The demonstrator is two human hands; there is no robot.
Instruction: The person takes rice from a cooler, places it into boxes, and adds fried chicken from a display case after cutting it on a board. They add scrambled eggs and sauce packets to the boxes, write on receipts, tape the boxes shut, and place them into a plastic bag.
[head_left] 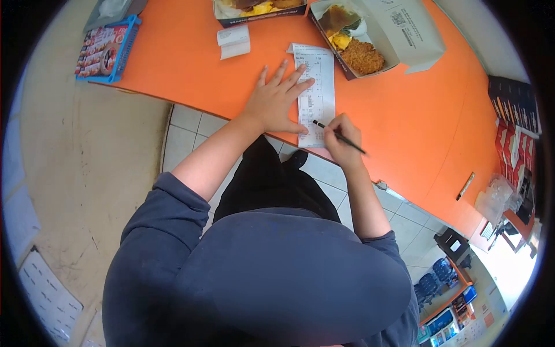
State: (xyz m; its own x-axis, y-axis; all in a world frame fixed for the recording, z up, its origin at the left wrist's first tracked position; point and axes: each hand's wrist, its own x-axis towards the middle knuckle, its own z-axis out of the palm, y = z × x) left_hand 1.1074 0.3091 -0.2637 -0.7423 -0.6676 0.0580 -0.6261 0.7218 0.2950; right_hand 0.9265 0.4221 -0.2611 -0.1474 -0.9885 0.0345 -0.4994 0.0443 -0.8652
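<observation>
A long printed receipt (pixel 317 98) lies near the front edge of the orange table (pixel 410 115). My left hand (pixel 277 101) rests flat with its fingers spread, the fingertips and thumb on the receipt's left side. In my right hand (pixel 345 139) is a dark pen (pixel 350 142), its tip over the lower part of the receipt. Beyond them stands an opened food box (pixel 352 72) with a breaded cutlet (pixel 362 57), egg and other food in it. A smaller slip of paper (pixel 234 42) lies to the left, behind my left hand.
A second food box (pixel 260 17) stands at the far edge. On the left is a blue basket (pixel 132 43) with a printed menu card (pixel 103 51). A marker (pixel 465 186) lies at the right, near a clear plastic bag (pixel 496 196) and red packets (pixel 511 151).
</observation>
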